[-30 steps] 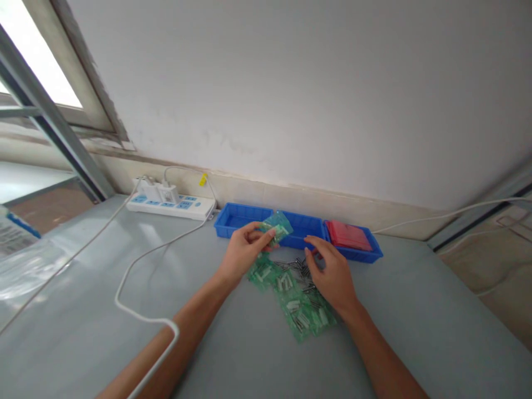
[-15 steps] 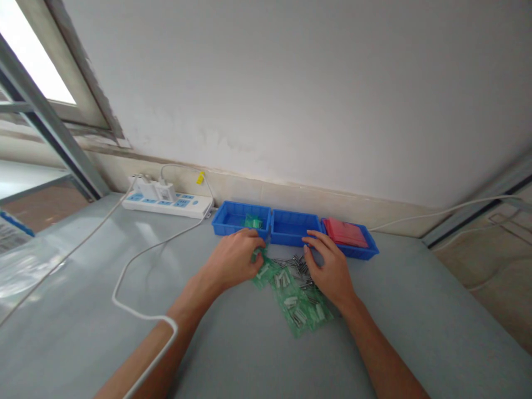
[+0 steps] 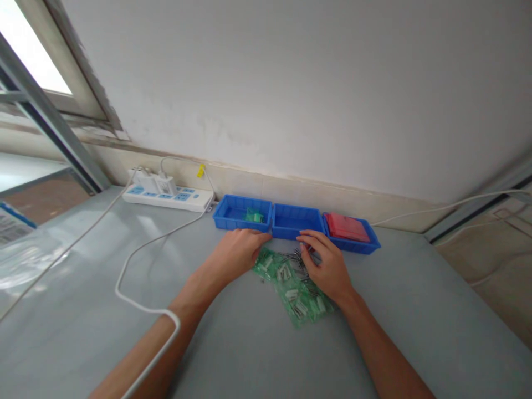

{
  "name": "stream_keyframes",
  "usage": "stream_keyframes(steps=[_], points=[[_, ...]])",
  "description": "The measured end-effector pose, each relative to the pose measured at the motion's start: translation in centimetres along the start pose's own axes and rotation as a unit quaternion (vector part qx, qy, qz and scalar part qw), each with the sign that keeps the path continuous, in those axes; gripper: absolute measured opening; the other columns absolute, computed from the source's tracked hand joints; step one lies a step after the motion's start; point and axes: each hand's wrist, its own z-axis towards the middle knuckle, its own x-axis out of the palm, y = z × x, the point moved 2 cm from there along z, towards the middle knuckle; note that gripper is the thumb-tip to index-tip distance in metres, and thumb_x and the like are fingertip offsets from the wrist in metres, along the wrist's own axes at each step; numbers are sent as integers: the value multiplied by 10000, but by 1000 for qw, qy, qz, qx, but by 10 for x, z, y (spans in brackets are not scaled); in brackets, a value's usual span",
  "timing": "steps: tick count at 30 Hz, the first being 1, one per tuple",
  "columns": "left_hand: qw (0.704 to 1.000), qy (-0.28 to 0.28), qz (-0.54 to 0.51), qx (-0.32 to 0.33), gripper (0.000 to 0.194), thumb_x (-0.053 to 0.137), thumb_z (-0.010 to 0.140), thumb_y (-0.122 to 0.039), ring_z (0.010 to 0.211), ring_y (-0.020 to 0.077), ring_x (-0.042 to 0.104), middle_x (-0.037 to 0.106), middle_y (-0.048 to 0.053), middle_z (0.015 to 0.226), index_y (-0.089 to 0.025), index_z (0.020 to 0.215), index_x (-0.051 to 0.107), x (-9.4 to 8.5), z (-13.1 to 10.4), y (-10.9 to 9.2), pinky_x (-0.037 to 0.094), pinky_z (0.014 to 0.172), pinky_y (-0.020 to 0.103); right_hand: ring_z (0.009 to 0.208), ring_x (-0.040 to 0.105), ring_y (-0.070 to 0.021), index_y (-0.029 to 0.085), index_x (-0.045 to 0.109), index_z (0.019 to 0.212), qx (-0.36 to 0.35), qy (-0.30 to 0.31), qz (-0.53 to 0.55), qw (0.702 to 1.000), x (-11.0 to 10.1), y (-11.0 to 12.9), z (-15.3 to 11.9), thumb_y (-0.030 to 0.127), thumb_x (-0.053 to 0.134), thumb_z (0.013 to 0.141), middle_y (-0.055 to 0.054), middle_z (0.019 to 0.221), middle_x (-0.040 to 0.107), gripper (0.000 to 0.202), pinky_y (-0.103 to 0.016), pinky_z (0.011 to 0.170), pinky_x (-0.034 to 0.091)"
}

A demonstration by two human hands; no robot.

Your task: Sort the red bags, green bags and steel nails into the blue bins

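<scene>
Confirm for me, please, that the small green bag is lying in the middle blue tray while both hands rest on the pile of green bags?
Not quite: the head view shows the small green bag in the left blue tray, not the middle one. Both the left hand and right hand do rest on the pile of green bags.

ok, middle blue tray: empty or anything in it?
Empty as far as shown: the middle tray shows only bare blue floor. The left tray holds a green bag; the right tray holds red bags.

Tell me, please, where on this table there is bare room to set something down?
Bare table right of the right hand, and near the white cable. Crowded: green bags between both hands, left hand, and the blue trays.
</scene>
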Motion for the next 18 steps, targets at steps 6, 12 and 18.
stream_keyframes(steps=[6,12,18], points=[[965,-126,-228,-17,324,631,928,-295,926,228,764,780,73,1104,-211,1233,705,-1,4,-19,618,847,324,915,712,-206,240,672,1206,72,12,101,992,0,1,0,236,594,937,-74,1106,738,280,-384,911,569],[837,-88,-522,-139,393,807,767,-452,691,205,762,779,39,795,-160,1017,726,16,10,-29,642,684,286,664,709,-181,220,704,1051,248,78,399,879,9,1,1,435,768,821,-18,767,744,321,-290,634,575],[789,-39,-587,-177,363,897,647,-461,669,177,754,767,26,726,-160,776,741,18,12,-26,624,669,230,549,657,-160,193,724,843,281,18,409,868,9,3,6,464,854,706,-11,658,725,331,-278,569,544]])
